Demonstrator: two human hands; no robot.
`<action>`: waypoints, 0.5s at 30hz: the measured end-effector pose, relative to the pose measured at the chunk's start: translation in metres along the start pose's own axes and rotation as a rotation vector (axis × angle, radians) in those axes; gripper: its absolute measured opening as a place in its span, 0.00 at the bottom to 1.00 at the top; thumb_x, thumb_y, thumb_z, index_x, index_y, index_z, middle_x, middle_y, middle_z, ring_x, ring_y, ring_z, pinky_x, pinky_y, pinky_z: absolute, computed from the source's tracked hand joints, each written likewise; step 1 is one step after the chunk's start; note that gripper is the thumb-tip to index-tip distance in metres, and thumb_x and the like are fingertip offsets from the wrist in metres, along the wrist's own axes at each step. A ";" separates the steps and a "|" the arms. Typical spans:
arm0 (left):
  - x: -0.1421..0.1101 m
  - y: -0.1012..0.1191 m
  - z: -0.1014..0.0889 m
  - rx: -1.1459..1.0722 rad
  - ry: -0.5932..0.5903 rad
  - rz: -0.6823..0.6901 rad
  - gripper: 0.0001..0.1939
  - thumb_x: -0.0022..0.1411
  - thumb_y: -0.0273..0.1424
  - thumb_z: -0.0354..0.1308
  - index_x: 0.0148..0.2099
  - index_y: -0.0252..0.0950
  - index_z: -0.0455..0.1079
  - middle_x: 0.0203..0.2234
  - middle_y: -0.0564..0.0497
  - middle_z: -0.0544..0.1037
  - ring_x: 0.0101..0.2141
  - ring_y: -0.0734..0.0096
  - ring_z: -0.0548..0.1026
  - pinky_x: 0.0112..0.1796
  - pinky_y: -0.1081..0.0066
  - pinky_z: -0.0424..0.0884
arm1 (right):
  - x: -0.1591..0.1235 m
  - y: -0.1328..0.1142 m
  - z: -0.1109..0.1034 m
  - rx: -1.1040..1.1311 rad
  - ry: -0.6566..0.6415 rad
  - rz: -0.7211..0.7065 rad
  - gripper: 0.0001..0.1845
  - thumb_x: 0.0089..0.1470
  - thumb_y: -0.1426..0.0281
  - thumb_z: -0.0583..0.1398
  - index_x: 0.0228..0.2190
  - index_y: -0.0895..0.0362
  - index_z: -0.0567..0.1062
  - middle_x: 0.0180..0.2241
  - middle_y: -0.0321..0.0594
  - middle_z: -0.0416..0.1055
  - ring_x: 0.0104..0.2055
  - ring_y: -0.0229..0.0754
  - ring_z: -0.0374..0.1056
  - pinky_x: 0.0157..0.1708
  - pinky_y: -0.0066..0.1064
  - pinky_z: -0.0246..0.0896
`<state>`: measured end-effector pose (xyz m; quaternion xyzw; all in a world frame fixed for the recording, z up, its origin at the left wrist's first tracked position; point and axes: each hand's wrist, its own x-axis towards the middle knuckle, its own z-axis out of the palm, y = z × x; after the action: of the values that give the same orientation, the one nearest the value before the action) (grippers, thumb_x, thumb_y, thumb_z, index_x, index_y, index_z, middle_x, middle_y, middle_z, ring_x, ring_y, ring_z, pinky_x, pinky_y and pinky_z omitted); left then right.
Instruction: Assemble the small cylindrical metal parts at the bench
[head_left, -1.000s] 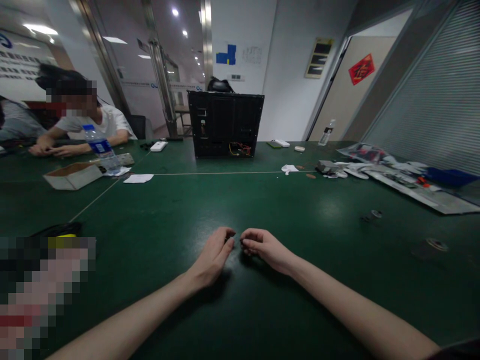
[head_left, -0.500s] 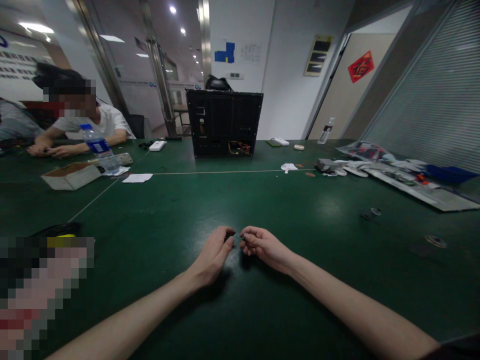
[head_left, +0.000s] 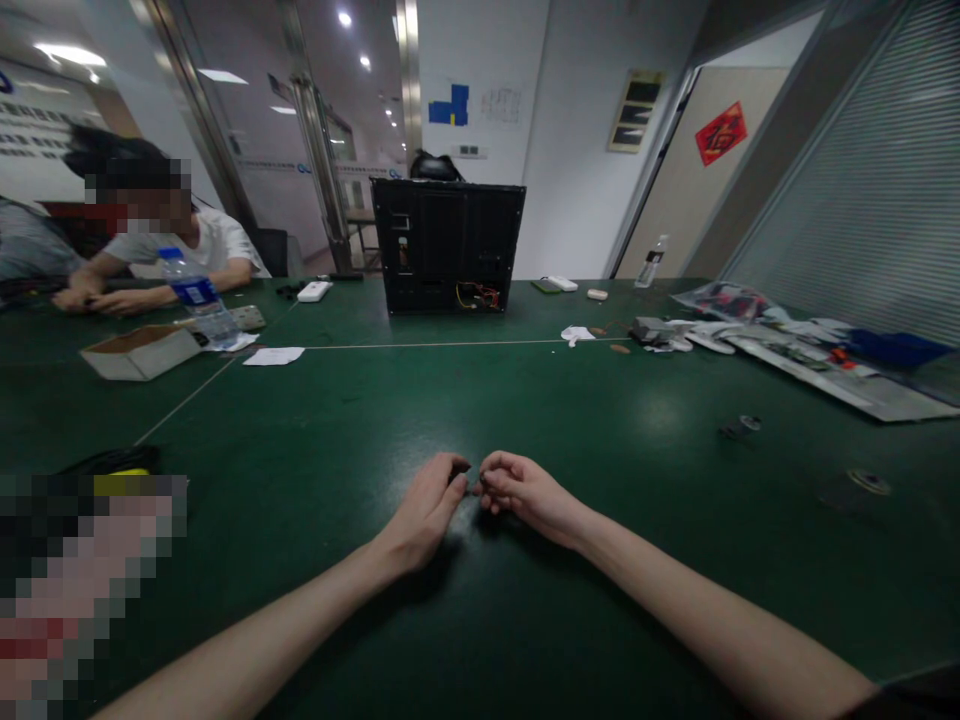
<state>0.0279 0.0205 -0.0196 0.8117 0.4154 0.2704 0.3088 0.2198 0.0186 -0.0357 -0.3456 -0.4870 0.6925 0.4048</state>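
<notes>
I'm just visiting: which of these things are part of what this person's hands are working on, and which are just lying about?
In use: left hand, right hand, fingertips meeting on a tiny dark item, too small to identify.
Lying about: black metal computer case, clear plastic water bottle with blue label, white cardboard box.

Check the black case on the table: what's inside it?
The black case shows yellow and red wires through a low opening at its lower right. The rest of its inside is covered by its panels, so it can't be seen.
</notes>
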 end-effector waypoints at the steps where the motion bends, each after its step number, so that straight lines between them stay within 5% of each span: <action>1: 0.000 0.000 0.000 0.000 0.000 -0.001 0.20 0.68 0.40 0.36 0.49 0.34 0.63 0.44 0.43 0.71 0.46 0.60 0.69 0.49 0.61 0.64 | -0.001 -0.003 0.000 -0.134 -0.011 -0.037 0.13 0.52 0.63 0.62 0.35 0.58 0.66 0.29 0.37 0.71 0.29 0.35 0.68 0.29 0.27 0.61; 6: -0.001 0.003 -0.003 -0.022 -0.038 -0.011 0.20 0.68 0.40 0.36 0.50 0.35 0.62 0.45 0.43 0.71 0.47 0.60 0.68 0.50 0.60 0.63 | -0.021 -0.035 -0.009 -1.042 0.018 -0.345 0.08 0.57 0.70 0.55 0.39 0.55 0.72 0.38 0.43 0.72 0.41 0.43 0.67 0.43 0.37 0.61; 9: -0.002 0.005 -0.006 -0.034 -0.052 -0.024 0.20 0.68 0.40 0.37 0.51 0.35 0.62 0.45 0.42 0.71 0.47 0.59 0.68 0.50 0.59 0.63 | -0.045 -0.052 -0.029 -1.217 0.148 -0.414 0.10 0.57 0.70 0.54 0.40 0.54 0.73 0.39 0.43 0.72 0.41 0.45 0.68 0.43 0.39 0.62; 12: -0.004 0.006 -0.009 -0.039 -0.060 -0.025 0.21 0.68 0.41 0.36 0.51 0.34 0.62 0.45 0.42 0.70 0.46 0.58 0.68 0.50 0.58 0.64 | -0.082 -0.062 -0.075 -1.271 0.401 -0.350 0.11 0.57 0.65 0.55 0.40 0.53 0.73 0.39 0.43 0.73 0.40 0.47 0.70 0.42 0.40 0.63; 15: -0.005 0.007 -0.010 -0.035 -0.061 -0.025 0.20 0.68 0.40 0.37 0.51 0.35 0.62 0.45 0.42 0.70 0.47 0.58 0.68 0.50 0.57 0.64 | -0.131 -0.066 -0.145 -1.385 0.727 -0.195 0.14 0.53 0.61 0.56 0.39 0.53 0.74 0.38 0.45 0.74 0.38 0.50 0.70 0.41 0.40 0.62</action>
<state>0.0220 0.0154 -0.0091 0.8090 0.4110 0.2489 0.3386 0.4185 -0.0287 -0.0029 -0.6796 -0.6728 0.0363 0.2901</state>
